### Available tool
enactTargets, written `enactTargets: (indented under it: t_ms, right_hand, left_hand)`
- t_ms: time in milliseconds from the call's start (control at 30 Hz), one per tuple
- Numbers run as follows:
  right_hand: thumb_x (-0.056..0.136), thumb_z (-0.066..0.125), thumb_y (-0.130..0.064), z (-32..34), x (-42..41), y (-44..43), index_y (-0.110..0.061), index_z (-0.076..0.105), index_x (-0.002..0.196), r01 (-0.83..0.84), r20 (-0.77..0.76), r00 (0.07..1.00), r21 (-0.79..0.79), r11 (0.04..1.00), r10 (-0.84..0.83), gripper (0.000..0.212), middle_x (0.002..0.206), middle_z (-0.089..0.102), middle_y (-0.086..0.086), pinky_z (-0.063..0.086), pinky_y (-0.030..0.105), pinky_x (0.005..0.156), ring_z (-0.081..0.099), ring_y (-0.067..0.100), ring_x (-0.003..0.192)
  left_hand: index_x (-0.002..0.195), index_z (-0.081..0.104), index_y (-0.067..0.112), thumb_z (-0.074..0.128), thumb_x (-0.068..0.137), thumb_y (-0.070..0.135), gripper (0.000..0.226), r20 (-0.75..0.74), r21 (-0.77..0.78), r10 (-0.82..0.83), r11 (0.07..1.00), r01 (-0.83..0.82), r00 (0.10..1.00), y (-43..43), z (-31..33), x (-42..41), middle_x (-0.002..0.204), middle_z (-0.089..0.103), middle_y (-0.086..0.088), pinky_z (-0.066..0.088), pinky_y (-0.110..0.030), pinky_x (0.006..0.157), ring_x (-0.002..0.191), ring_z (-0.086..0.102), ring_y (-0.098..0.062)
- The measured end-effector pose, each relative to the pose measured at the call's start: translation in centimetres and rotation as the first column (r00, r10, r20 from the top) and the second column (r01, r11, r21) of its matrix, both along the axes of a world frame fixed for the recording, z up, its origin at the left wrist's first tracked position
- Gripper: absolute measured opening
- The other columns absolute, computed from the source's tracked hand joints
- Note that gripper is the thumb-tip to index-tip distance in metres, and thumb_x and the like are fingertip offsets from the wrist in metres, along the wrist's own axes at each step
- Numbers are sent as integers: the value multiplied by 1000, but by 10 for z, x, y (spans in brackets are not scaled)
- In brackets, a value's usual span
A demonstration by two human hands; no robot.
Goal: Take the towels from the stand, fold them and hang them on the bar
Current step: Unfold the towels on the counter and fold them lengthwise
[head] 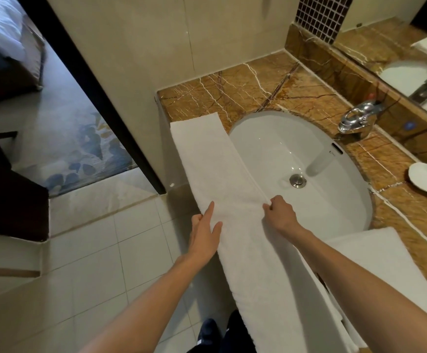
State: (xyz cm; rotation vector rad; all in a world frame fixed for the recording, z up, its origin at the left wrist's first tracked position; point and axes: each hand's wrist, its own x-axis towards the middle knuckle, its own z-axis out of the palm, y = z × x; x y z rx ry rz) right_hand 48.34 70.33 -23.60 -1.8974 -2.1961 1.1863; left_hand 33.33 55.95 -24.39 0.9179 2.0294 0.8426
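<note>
Here we have the long white terry towel [222, 174], already folded lengthwise into a narrow strip, lying along the left side of the oval white ceramic basin [309, 159], its far end resting on the brown veined marble counter [245, 82] beyond the basin and its near end running down past the front of the basin toward us. Our left hand [204, 233] lies with fingers extended on the strip's outer edge, the thumb tucked under it, so it presses and steadies more than it clamps. Our right hand [280, 212] is closed in a pinch on the hemmed edge that faces the basin. A second folded white towel [375, 261] lies on the counter to the basin's right, near our right forearm. Neither the stand nor the hanging bar is in view. We judge the fold only half made, and the risks follow from that: the basin-side edge overhangs the bowl, so a slack pinch could let it drop in toward the chrome drain plug [297, 180]; a pull by one hand alone could skew the layers; and the near end, unsupported beyond the basin's front, may drag the strip to the floor.
</note>
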Motion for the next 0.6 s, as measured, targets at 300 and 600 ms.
enactTargets:
  t_ms: [300, 600]
  right_hand:
    - [101, 30, -34, 7, -18, -25, -8, 17, 150, -510, 247, 859, 325, 796, 449, 57, 157, 17, 17, 21, 43, 115, 18, 32, 144]
    - [103, 14, -43, -12, -15, -18, -10, -10, 151, -655, 336, 739, 162, 738, 583, 63, 161, -12, 6, -4, 41, 120, -11, 23, 148]
  left_hand:
    - [146, -19, 28, 10, 96, 56, 64, -628, -302, -442, 897, 323, 640, 18, -5, -10, 152, -33, -6, -19, -50, 114, 141, -29, -29]
    - [136, -36, 27, 0, 91, 63, 68, -579, -417, -586, 810, 412, 567, 33, -18, -14, 150, -37, -3, -19, -47, 114, 140, -32, -26]
